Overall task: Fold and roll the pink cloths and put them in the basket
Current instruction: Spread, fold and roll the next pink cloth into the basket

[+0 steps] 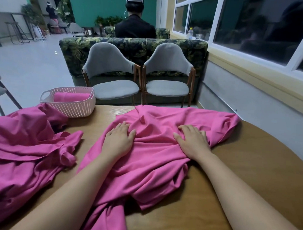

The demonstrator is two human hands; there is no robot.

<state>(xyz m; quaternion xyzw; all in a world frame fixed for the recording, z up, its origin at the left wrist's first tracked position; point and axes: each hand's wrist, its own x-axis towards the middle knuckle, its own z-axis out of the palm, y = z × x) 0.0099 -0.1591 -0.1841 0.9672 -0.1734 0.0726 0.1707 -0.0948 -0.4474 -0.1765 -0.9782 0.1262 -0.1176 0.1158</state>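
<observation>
Wooden table (231,170), near edge: a rumpled pink cloth (145,158) lies across the middle, its lower end trailing off toward the viewer. Both hands lie on top of it — left hand (119,139) and right hand (192,142), palms down, fingers extended and slightly spread, pressing on the fabric rather than gripping it. Creases bunch up between the two hands.

To the left, a second pink cloth (24,144) sits in a loose heap, untouched, partly hanging over the table edge.

Further back at the left, a pale pink slotted basket (73,108) stands on the table; one rolled pink cloth (71,96) is already inside.

Behind the table: two grey chairs (140,76), a leaf-patterned sofa back, a person seated facing away.

Judged step: smoothing the middle cloth flat before the first fold. Next move likely calls for spreading the bunched centre outward, then finding two corners or an edge to lift — none is in hand yet.
</observation>
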